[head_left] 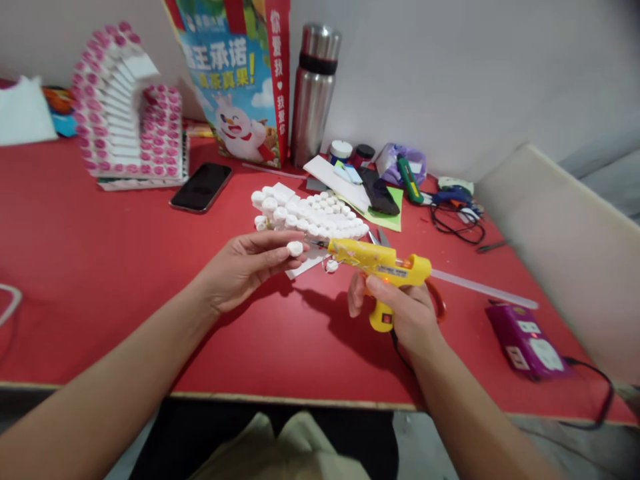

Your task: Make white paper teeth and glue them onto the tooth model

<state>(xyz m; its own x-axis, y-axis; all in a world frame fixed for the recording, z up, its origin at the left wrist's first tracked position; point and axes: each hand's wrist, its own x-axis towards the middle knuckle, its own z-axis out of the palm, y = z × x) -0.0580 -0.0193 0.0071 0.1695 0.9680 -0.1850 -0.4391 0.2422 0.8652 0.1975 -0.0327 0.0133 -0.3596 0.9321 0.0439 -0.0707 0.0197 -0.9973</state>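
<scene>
Between its thumb and fingers, my left hand (255, 263) pinches a small white roll (295, 249), which looks like rolled paper. My right hand (400, 307) grips a yellow hot glue gun (385, 263) by its handle, with a clear glue stick (485, 290) jutting from the back. The gun's nozzle points left and is close to the white roll; whether they touch I cannot tell. Just behind both hands lies a white piece (310, 213) covered in rows of similar rolls. Another loose roll (331, 266) is under the nozzle.
A pink-and-white roll-covered structure (130, 113) stands at the left behind a phone (201, 187). A printed bag (235, 80) and steel flask (316, 93) are against the wall. Scissors (383, 238), a green cutter (410, 180) and a purple power socket box (530, 340) lie rightward.
</scene>
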